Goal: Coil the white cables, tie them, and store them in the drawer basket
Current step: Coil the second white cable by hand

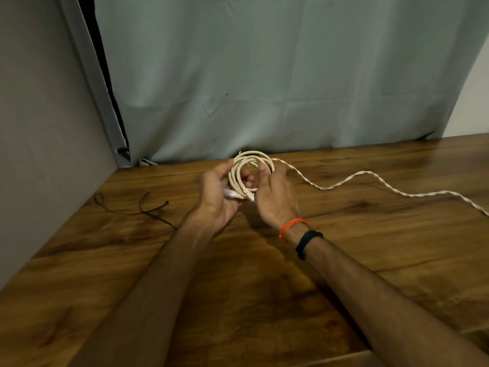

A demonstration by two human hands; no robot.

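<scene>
Coiling step judged in hand | coil of white cable (250,173) gripped above the wooden table (238,287) by left hand (217,197) and right hand (275,200), loops upright, facing the camera | uncoiled tail (370,178) trails right | next: more loops, then black ties (148,207)
</scene>
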